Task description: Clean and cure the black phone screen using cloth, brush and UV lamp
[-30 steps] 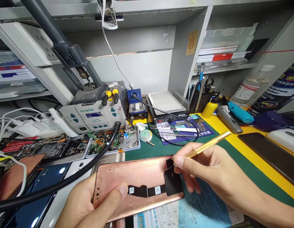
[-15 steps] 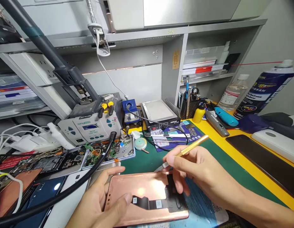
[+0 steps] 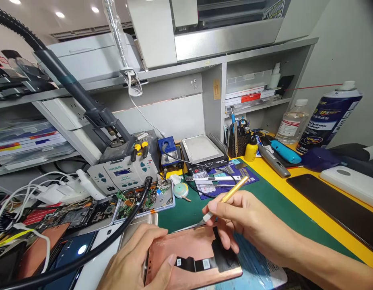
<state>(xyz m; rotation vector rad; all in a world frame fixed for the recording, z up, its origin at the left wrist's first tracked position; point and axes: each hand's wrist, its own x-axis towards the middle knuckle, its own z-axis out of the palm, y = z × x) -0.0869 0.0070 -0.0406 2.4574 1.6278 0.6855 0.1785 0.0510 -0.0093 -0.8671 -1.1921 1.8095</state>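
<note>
A phone display panel (image 3: 186,243), its copper-coloured back facing up, lies at the front of the bench. A black flex cable (image 3: 194,264) with two small white code labels runs across it. My left hand (image 3: 134,253) grips the panel's left end, thumb on the copper face and fingers over the far edge. Between thumb and fingers, my right hand (image 3: 243,213) holds a slim gold-handled craft knife (image 3: 234,190) like a pen. Its thin blade meets the panel's far edge near the middle; how deep the tip sits cannot be seen.
A black hose (image 3: 114,229) crosses the left foreground over several phones. Behind stand a parts tray (image 3: 166,205), a hot-air station (image 3: 122,173) and a heating plate (image 3: 201,149). On the right lie a dark phone (image 3: 334,213) and a spray can (image 3: 328,117).
My view has tilted up. The panel's left end is now gripped with my left fingers curled over its far edge. The knife blade has moved onto that edge.
</note>
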